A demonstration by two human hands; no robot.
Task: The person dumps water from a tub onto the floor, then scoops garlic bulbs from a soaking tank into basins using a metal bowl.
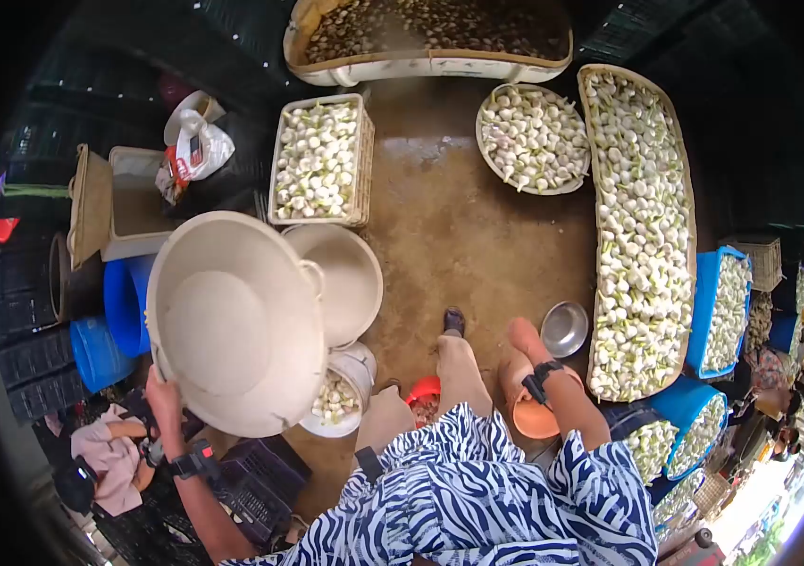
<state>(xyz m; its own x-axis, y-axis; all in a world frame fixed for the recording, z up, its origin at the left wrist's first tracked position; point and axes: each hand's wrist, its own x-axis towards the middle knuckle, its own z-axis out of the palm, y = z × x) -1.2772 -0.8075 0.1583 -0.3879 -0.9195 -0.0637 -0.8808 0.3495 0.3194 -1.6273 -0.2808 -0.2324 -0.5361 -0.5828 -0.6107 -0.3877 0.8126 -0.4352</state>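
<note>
My left hand [164,401] is closed on the near left rim of a big pale round tub [237,325], which is tilted so its bare inside shows. Behind it stands another pale tub [350,274]. My right hand [527,338] hangs beside my right knee, over an orange-brown bucket [534,415]; its fingers are too unclear to read. A metal bowl [564,328] lies just right of that hand. Between my feet is a red basin [424,398] with small reddish pieces. A white bucket [357,368] holding white bulbs stands below the tubs.
A crate of bulbs [369,160] stands beyond the tubs, a round basin of bulbs [534,191] farther right. A long trough of bulbs [690,217] runs down the right. A water-filled tub [421,64] is at the top. Another person's pink clothing [105,462] shows lower left.
</note>
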